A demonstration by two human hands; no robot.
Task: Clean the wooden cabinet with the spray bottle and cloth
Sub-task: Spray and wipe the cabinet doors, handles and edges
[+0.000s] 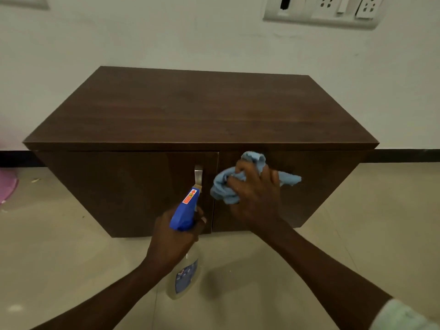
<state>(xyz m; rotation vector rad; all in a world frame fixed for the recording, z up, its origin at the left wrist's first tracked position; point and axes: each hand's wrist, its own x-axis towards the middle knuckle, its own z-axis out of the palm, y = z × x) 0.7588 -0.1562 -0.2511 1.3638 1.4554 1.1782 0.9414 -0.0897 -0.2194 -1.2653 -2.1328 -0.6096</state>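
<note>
A low dark wooden cabinet (185,110) with two front doors stands on the floor against a white wall. My right hand (254,196) grips a crumpled light blue cloth (223,186) and holds it against the upper left part of the right door. My left hand (173,232) grips the neck of a clear spray bottle (184,275) with a blue trigger head (184,210). The nozzle points at the left door, just below its metal handle (198,173).
Beige floor tiles (71,258) surround the cabinet. A pink object (7,184) lies on the floor at the far left edge. A white socket panel (326,10) is on the wall above the cabinet. A black skirting strip runs along the wall base.
</note>
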